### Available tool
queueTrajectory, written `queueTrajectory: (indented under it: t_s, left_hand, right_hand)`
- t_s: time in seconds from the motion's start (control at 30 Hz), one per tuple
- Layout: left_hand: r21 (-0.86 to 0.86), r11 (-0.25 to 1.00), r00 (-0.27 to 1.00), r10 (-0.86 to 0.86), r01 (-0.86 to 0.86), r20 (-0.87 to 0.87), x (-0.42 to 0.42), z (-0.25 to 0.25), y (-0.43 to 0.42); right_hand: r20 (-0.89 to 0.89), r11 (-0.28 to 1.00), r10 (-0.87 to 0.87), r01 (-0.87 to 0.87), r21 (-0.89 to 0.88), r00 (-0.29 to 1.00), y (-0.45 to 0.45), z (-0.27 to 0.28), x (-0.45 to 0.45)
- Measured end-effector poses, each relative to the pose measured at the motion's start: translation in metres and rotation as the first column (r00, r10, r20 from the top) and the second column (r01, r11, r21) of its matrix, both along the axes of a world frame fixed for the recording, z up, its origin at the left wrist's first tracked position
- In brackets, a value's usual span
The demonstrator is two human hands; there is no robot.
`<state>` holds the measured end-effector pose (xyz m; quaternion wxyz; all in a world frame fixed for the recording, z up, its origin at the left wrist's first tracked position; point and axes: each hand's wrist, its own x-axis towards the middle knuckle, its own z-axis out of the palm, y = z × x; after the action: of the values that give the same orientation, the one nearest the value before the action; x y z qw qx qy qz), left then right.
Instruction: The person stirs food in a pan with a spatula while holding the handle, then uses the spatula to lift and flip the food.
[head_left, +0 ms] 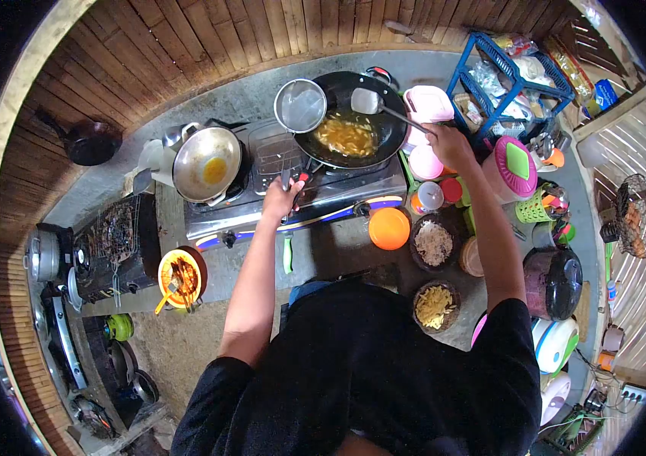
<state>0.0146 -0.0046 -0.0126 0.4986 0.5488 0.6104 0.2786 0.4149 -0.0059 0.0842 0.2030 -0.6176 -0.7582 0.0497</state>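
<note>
On the right burner of the stove (300, 199) sits a black wok (330, 91) with pale pieces frying in brown oil (346, 135). My right hand (448, 146) is closed round the handle of a metal spatula (367, 101), whose blade is over the wok's upper part. My left hand (281, 197) grips the handle of a round mesh strainer (300, 106), which is at the wok's left rim. A lighter pan (207, 165) with a little yellow liquid stands on the left burner.
Bowls of shredded food (434, 243) and pale strips (436, 306) stand right of my body, near an orange lid (389, 229). An orange bowl (181, 279) is at left. A blue rack (507, 83) and a dark pot (553, 283) stand at right.
</note>
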Motion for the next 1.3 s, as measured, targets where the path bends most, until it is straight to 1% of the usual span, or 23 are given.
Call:
queueTrajectory:
  t_s: [0.07,0.2,0.27,0.3,0.37,0.4,0.47,0.5,0.57,0.6,0.67,0.77,0.8,0.87,0.9,0.97,1.0,1.07,1.1,1.17,1.2,1.27,1.3]
  left_hand:
    - [0.007,1.000,1.000,-0.004,0.004,0.001,-0.001,-0.001,0.000]
    - [0.015,1.000,1.000,-0.026,0.026,-0.001,-0.003,0.002,0.002]
    - [0.000,1.000,1.000,-0.014,0.014,0.019,-0.004,0.002,0.001]
    - [0.009,1.000,1.000,-0.027,0.027,-0.006,-0.005,0.001,0.002]
    - [0.021,0.999,0.999,-0.042,0.042,-0.030,-0.003,0.003,0.003]
    - [0.018,0.999,0.999,-0.038,0.038,-0.039,-0.003,0.006,0.002]
    - [0.015,0.999,0.998,-0.034,0.035,-0.049,-0.003,0.007,0.002]
    - [0.024,0.999,0.998,-0.042,0.043,-0.038,-0.004,0.003,0.004]
    - [0.033,0.998,0.998,-0.051,0.051,-0.027,-0.006,-0.006,0.006]
    - [0.042,0.998,0.999,-0.046,0.047,-0.029,-0.006,-0.006,0.006]
    - [0.050,0.998,0.999,-0.040,0.042,-0.032,-0.006,-0.008,0.007]
    - [0.058,0.997,0.999,-0.041,0.042,-0.005,-0.005,-0.008,0.006]
    - [0.048,0.998,0.999,-0.036,0.037,-0.004,-0.005,-0.008,0.006]
    - [0.039,0.999,1.000,-0.031,0.031,-0.004,-0.005,-0.007,0.006]
    - [0.037,0.999,0.999,-0.035,0.035,-0.009,-0.006,-0.007,0.006]
    - [0.035,0.998,0.999,-0.042,0.043,-0.015,-0.005,-0.007,0.006]
    - [0.024,0.999,0.999,-0.032,0.033,-0.015,-0.005,-0.005,0.005]
    - [0.018,1.000,1.000,-0.021,0.021,-0.017,-0.004,-0.001,0.005]
    - [0.014,1.000,1.000,-0.025,0.025,-0.013,-0.005,-0.003,0.005]
    - [0.013,1.000,1.000,-0.025,0.025,-0.008,-0.006,-0.008,0.007]
    - [0.025,0.999,1.000,-0.025,0.025,0.000,-0.006,-0.009,0.007]
    - [0.039,0.999,1.000,-0.024,0.023,0.007,-0.006,-0.010,0.008]
    - [0.044,0.999,1.000,-0.030,0.030,0.006,-0.006,-0.010,0.008]
  right_hand:
    - [0.096,0.979,-0.172,0.181,-0.093,0.980,-0.009,0.013,-0.014]
    - [0.123,0.974,-0.174,0.189,-0.126,0.977,-0.001,-0.032,0.002]
    - [-0.022,0.991,-0.117,0.115,-0.065,0.993,-0.007,-0.045,0.005]
    - [-0.020,0.991,-0.116,0.115,-0.068,0.993,-0.007,-0.054,0.008]
    - [-0.198,0.996,0.060,-0.071,-0.047,0.978,-0.006,-0.068,0.015]
    - [-0.199,0.996,0.059,-0.069,-0.048,0.978,-0.008,-0.063,0.012]
    - [-0.370,0.962,0.221,-0.265,-0.073,0.902,-0.016,-0.054,0.005]
    - [-0.371,0.962,0.220,-0.264,-0.072,0.902,-0.018,-0.050,0.002]
    - [-0.356,0.939,0.176,-0.264,-0.218,0.918,-0.021,-0.042,-0.003]
    - [-0.356,0.940,0.175,-0.264,-0.218,0.918,-0.021,-0.040,-0.003]
    - [-0.417,0.922,0.075,-0.222,-0.316,0.906,-0.021,-0.036,-0.003]
    - [-0.436,0.943,0.055,-0.190,-0.274,0.898,-0.023,-0.022,-0.004]
    - [-0.436,0.943,0.054,-0.189,-0.273,0.898,-0.021,-0.025,-0.001]
    - [-0.367,0.982,0.093,-0.147,-0.122,0.926,-0.012,-0.032,0.007]
    - [-0.367,0.982,0.093,-0.147,-0.121,0.925,-0.006,-0.037,0.008]
    - [-0.231,0.999,-0.037,0.037,-0.005,0.972,0.003,-0.047,0.011]
    - [-0.231,0.999,-0.040,0.040,-0.004,0.972,0.004,-0.047,0.009]
    - [-0.203,0.991,-0.118,0.127,0.031,0.972,0.010,-0.047,0.000]
    - [-0.204,0.992,-0.117,0.126,0.032,0.972,0.011,-0.048,-0.004]
    - [-0.137,0.981,-0.189,0.179,-0.078,0.972,0.014,-0.048,-0.012]
    - [-0.137,0.981,-0.187,0.178,-0.077,0.973,0.016,-0.053,-0.013]
    - [-0.197,0.999,-0.041,0.037,-0.028,0.980,0.019,-0.062,-0.016]
    - [-0.197,0.999,-0.041,0.036,-0.028,0.980,0.020,-0.065,-0.019]
